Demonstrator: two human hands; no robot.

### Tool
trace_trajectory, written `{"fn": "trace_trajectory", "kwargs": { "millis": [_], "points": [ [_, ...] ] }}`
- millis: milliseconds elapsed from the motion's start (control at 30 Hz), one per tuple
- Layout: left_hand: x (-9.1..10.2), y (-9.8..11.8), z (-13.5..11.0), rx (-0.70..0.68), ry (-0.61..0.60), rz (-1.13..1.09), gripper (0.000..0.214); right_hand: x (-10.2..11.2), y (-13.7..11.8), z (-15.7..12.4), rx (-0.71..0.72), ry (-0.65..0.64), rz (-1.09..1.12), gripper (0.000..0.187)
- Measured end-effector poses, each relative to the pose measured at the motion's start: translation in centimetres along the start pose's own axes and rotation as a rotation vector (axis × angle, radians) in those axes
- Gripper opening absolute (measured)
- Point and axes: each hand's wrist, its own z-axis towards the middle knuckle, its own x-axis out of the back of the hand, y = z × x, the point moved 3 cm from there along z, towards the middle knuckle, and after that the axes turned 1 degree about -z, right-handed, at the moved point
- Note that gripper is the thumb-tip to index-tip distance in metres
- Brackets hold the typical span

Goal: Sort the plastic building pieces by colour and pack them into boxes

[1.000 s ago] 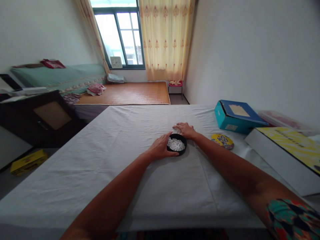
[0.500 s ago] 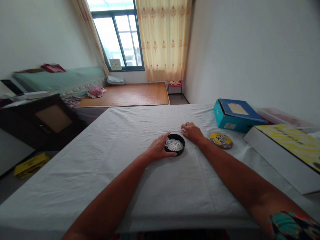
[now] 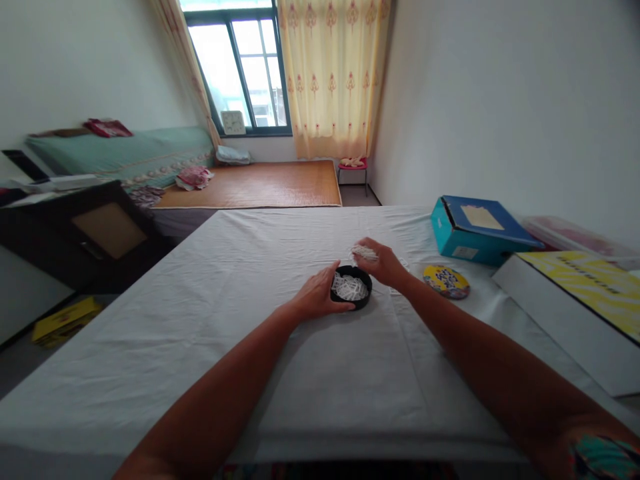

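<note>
On the white-covered table stands a round black tub [image 3: 369, 299], part filled with thin white plastic pieces [image 3: 349, 287] that look like floss picks. My left hand [image 3: 320, 293] is closed around the tub's left side, thumb at the near edge and fingers at the far edge. A bunch of the same white pieces [image 3: 365, 253] is pinched in my right hand [image 3: 383, 261], just above and beyond the tub's far right rim. Beside my right forearm lies a round yellow lid [image 3: 446, 281] with a printed pattern.
At the right, a blue box [image 3: 483, 227], a white and yellow box [image 3: 575, 300] and a clear plastic case [image 3: 580, 237] line the table. A dark cabinet [image 3: 85, 233] stands left. Beyond the table are a bed [image 3: 275, 183] and a pink chair [image 3: 353, 164].
My right hand has lifted from the table beyond the tub and turned, bringing up a bunch of white pieces close to the rim. My left hand stays on the tub.
</note>
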Motion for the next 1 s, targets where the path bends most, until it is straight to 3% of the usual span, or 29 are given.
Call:
{"fn": "trace_trajectory", "kwargs": {
  "millis": [133, 233, 400, 533, 633, 733, 800, 867, 900, 1000],
  "points": [
    [0.0, 0.1, 0.0, -0.034, 0.000, -0.051, 0.109, -1.9, -3.5, -0.9, 0.263, -0.352, -0.092, 0.023],
    [-0.1, 0.0, -0.1, -0.018, -0.002, -0.066, 0.111, -1.7, -4.1, -1.2, 0.323, -0.471, -0.124, 0.035],
    [-0.3, -0.3, 0.0, -0.012, 0.001, -0.063, 0.114, -0.6, -4.8, -1.0, 0.316, -0.457, -0.087, 0.036],
    [-0.4, -0.4, 0.1, -0.006, 0.006, -0.047, 0.111, -1.1, -4.9, -1.2, 0.332, -0.357, -0.122, 0.031],
    [-0.3, -0.4, 0.1, 0.010, 0.001, -0.055, 0.117, -1.6, -4.5, -1.3, 0.307, -0.385, -0.136, 0.020],
    [-0.1, -0.2, 0.1, 0.023, -0.005, -0.051, 0.120, -0.3, -3.0, -0.6, 0.226, -0.351, -0.129, 0.028],
    [0.0, -0.2, 0.1, 0.025, -0.004, -0.043, 0.119, 1.8, -0.8, 0.1, 0.094, -0.243, -0.197, 0.035],
    [0.2, -0.2, 0.1, 0.032, 0.004, -0.038, 0.118, 4.3, 2.3, 0.1, -0.077, -0.226, -0.348, 0.039],
    [0.2, -0.2, 0.1, 0.036, 0.006, -0.036, 0.117, 5.4, 3.9, -0.1, -0.155, -0.281, -0.429, 0.046],
    [0.3, -0.3, 0.1, 0.046, 0.003, -0.031, 0.114, 7.4, 8.0, -1.7, -0.294, -0.541, -0.542, 0.095]
  ]
}}
